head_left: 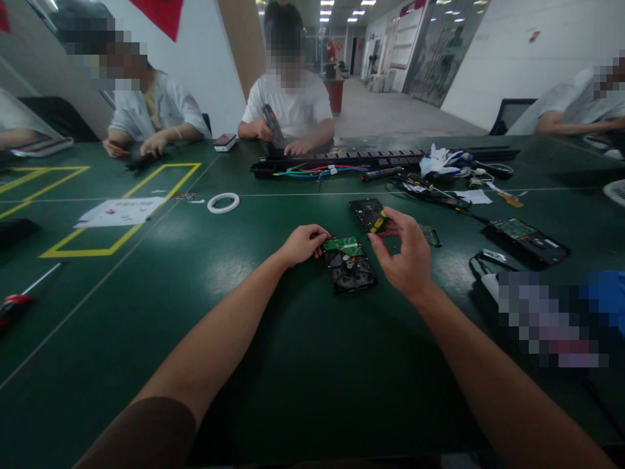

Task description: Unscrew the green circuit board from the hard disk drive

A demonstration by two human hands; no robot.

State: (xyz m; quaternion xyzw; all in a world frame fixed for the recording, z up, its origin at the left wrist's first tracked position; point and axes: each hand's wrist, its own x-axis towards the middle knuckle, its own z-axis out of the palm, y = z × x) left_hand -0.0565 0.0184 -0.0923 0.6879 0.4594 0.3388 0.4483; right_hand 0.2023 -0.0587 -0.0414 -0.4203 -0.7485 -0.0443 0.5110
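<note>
A hard drive (349,270) lies on the green table in front of me, its green circuit board (343,245) at the far end. At the drive's upper left corner, my left hand (305,245) has its fingers closed against the edge. My right hand (405,254) grips a small screwdriver with a yellow and black handle (377,225); its thin shaft points down toward the board, though I cannot tell whether the tip touches. Just behind lies a second black drive (365,213), partly hidden by the handle. A loose circuit board (431,236) shows beyond my right hand.
Another drive (527,241) lies to the right, near cables and a glove (444,161). A long black rack strip (342,159) with coloured wires spans the back. Left are a tape roll (223,203), paper (120,212) and a red-handled screwdriver (17,303). Several people sit around the table.
</note>
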